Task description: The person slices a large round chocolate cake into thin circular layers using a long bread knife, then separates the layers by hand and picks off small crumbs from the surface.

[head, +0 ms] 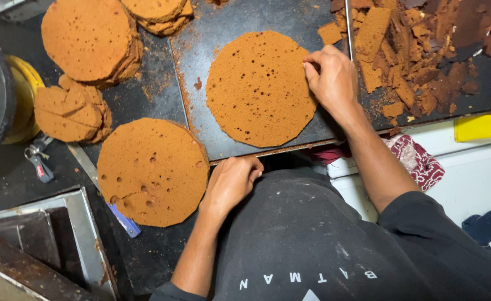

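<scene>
The right hand (331,78) rests on the right edge of a round brown cake layer (259,88) lying flat on a dark tray (201,33). Its fingers are curled, seemingly around a thin blade (348,28), though the grip is hard to make out. The left hand (231,181) is half closed on the tray's near edge, holding nothing else. Trimming well here means keeping the blade upright, following the rim closely and steadying the tray. Offcuts (412,50) pile to the right; another layer (152,171) lies on the table (139,251).
</scene>
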